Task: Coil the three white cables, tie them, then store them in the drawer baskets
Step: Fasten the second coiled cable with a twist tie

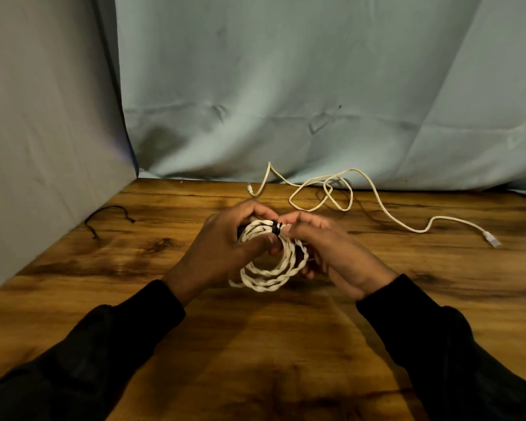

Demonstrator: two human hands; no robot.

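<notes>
Step in hand: looks like the tying stage. A braided white coil (271,262) is held up just over the wooden table (164,299), and a black tie (275,227) is wrapped round the top of the bundle.
Left hand (225,241): closed round the left side of the coil, thumb pressed across the loops just below the tie.
Right hand (325,250): fingers curled at the tie, pinching it or the strands right beside it; exactly which can't be told.
Next move: probably the tie gets cinched snug while the loops are kept from springing apart, then the bundle gets stored.
Loose cable (340,192): still uncoiled, sprawled near the back edge against the blue cloth (286,86), plug end trailing off to the right.
Spare tie (110,215): a black one is left lying on the table, far left, well apart from the hands.
Third cable: not seen.
Containers: no drawer or baskets are in view, so nothing can be said about what's in them.
</notes>
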